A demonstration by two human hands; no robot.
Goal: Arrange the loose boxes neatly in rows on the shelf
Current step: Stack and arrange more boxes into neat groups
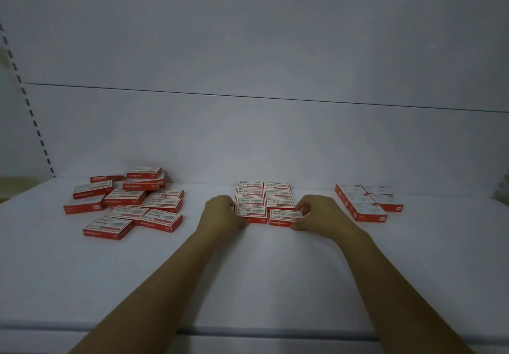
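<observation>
Your two forearms reach in over the bare front of the white shelf point(261, 285) and meet at the middle block of boxes. Your left hand point(221, 212) curls round the left end of the front-left box point(252, 213), thumb at its near edge. Your right hand point(319, 212) pinches the front-right box point(285, 216) between thumb and fingers; that box sits slightly forward of its neighbour and a little askew. Behind them the middle block point(264, 194) runs back in two tidy columns, boxes touching. Well off to your left lies the loose pile point(129, 202), red and white boxes overlapping at odd angles. To your right a smaller neat group point(367, 199) lies flat. Beyond everything stands the plain back panel point(261, 133).
</observation>
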